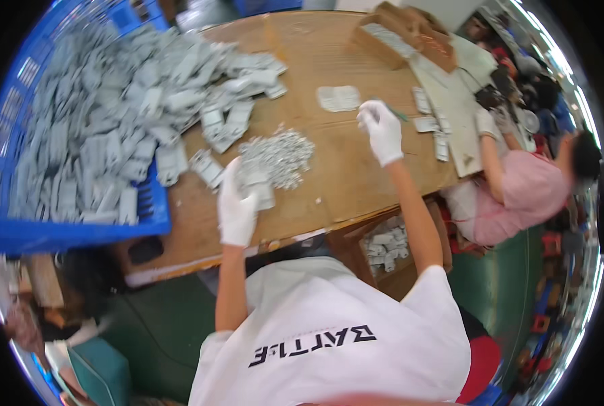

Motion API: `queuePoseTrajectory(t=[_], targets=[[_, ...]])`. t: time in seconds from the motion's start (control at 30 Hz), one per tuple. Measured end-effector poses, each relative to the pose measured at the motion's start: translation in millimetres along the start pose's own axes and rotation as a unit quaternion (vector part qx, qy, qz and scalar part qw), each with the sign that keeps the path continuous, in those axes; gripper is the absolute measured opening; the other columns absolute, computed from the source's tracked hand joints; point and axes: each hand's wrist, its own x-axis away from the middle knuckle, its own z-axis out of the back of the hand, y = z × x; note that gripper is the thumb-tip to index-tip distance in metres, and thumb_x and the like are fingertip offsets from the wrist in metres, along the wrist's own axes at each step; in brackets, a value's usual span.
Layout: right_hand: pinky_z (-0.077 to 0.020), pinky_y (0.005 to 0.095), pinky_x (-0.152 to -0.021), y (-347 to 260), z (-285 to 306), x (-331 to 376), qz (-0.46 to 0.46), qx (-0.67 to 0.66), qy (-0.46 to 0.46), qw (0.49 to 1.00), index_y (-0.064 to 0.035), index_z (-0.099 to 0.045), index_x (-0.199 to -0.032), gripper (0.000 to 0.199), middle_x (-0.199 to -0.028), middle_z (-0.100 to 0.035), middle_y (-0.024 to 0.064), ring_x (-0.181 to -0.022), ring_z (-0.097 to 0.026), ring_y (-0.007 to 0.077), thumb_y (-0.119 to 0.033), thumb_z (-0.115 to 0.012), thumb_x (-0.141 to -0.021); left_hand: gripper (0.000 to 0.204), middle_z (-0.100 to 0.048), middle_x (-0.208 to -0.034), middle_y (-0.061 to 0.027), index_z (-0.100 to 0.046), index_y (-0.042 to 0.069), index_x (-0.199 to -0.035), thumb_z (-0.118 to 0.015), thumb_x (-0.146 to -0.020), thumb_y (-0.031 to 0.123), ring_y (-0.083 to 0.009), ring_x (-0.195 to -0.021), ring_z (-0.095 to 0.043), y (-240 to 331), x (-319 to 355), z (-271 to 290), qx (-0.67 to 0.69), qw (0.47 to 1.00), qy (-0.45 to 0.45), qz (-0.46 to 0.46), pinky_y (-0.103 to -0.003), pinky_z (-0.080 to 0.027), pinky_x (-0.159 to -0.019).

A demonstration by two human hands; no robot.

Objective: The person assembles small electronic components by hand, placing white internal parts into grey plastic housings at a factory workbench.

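Observation:
My left hand, in a white glove, is closed on a pale grey plastic housing at the near side of a heap of small whitish parts. Farther right, my gloved right hand is raised over the cardboard-covered table. Its fingers are curled round a thin green stick-like tool, mostly hidden by the glove. Beyond that hand lies a white pad or folded cloth. Another grey housing rests just left of my left hand.
A blue crate heaped with grey housings fills the left, some spilling onto the table. Several housings lie at the right beside a pale board. Cardboard boxes stand at the back. A co-worker in pink sits at right. Below the table edge is a box of parts.

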Motion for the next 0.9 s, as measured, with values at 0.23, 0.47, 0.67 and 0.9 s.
queuePoseTrajectory(t=[0.23,0.47,0.67,0.9], targets=[[-0.0538,0.0253,-0.068,-68,-103,105,-0.054,-0.176,-0.108,0.977,-0.0024,-0.069,-0.099,0.011,-0.088,-0.07,0.0046,-0.076,-0.067,0.0083,0.0,-0.068,-0.088,0.063,-0.06,-0.134,-0.0214,-0.051,0.002,-0.14,-0.056,-0.077,-0.006,-0.0314,-0.127,-0.057,47,0,-39,-0.121,0.993,0.004,0.012,-0.036,-0.046,-0.105],[-0.0526,0.038,-0.075,-70,-121,116,0.257,0.121,-0.041,0.958,-0.0073,-0.066,-0.092,0.017,-0.094,-0.064,0.0121,-0.088,-0.063,0.0322,0.0,-0.07,-0.077,0.04,-0.066,-0.117,-0.0235,-0.06,0.003,-0.127,-0.063,-0.088,0.004,-0.0369,-0.111,-0.065,49,11,-41,-0.078,0.995,0.044,0.041,-0.039,-0.052,-0.092],[-0.0501,0.0423,-0.073,-77,-126,125,0.242,0.211,-0.039,0.946,-0.0089,-0.067,-0.082,0.012,-0.089,-0.058,0.01,-0.087,-0.06,0.0312,-0.003,-0.073,-0.074,0.039,-0.069,-0.104,-0.0201,-0.061,0.006,-0.125,-0.066,-0.086,0.003,-0.0319,-0.093,-0.071,28,26,-43,-0.115,0.989,0.09,-0.013,-0.037,-0.055,-0.079],[-0.0518,0.0382,-0.073,-89,-121,108,0.142,0.137,-0.083,0.977,-0.0053,-0.064,-0.085,0.013,-0.09,-0.057,0.01,-0.084,-0.062,0.0284,0.0,-0.072,-0.076,0.045,-0.067,-0.115,-0.0188,-0.059,0.01,-0.128,-0.062,-0.084,0.0,-0.0365,-0.103,-0.066,35,24,-42,-0.141,0.989,0.05,0.002,-0.042,-0.055,-0.085]])
